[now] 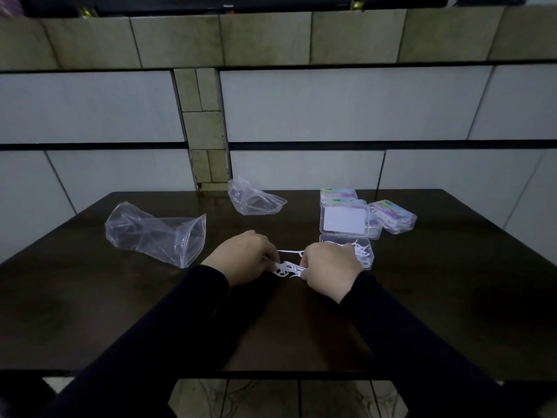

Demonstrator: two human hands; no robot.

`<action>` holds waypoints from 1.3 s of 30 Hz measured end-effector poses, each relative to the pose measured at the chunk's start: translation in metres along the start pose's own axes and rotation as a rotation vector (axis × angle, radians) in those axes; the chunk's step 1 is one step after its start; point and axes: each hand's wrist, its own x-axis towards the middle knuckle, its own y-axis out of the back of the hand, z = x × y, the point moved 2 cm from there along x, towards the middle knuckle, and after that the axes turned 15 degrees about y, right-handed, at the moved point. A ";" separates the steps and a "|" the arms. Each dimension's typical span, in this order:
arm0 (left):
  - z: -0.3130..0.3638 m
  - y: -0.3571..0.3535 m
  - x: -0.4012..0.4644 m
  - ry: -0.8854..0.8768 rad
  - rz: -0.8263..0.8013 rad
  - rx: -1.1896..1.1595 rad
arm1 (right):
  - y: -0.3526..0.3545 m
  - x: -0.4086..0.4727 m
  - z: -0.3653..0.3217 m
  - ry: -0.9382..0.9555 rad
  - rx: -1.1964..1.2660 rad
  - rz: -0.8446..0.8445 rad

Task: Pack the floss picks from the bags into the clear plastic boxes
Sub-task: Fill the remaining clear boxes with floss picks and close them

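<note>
Left hand: the left hand [241, 257] sits on the desk [90, 297], fingers curled onto one end of a small bunch of floss picks [287, 268].
Right hand: the right hand [328, 267] pinches the other end of the same bunch, fingers bent tight around it.
Floss picks: the loose bunch lies between the two hands, low over the desk; one pick [291, 252] lies just behind it.
Open box: an open box [363, 254] stands just right of the right hand, with picks already in it and its lid [344, 222] tipped back.
Filled boxes: closed boxes [391, 217] with coloured labels sit behind it.
Bags: a big bag [156, 233] lies slack to the left and a small bag [256, 200] further back; both look nearly empty.
Risk: the picks seem tangled, so pulling them apart could flick some off the desk.
Risk two: the right wrist is close to the open box and could knock it, spilling what is packed.
</note>
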 end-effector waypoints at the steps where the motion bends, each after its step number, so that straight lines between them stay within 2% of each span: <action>1: 0.000 0.000 0.000 -0.001 0.005 0.001 | 0.000 0.000 0.001 -0.002 0.003 0.001; 11: 0.001 0.000 0.004 -0.022 0.100 -0.003 | 0.006 -0.003 0.006 -0.018 0.013 0.121; 15: -0.001 0.001 0.003 -0.020 0.215 -0.057 | 0.014 -0.005 0.012 -0.042 0.010 0.153; 21: 0.001 0.001 0.003 0.024 0.390 -0.128 | 0.030 -0.013 0.028 -0.057 0.130 0.207; 39: 0.034 0.003 0.011 0.085 0.544 -0.335 | 0.034 -0.014 0.069 -0.143 0.276 0.264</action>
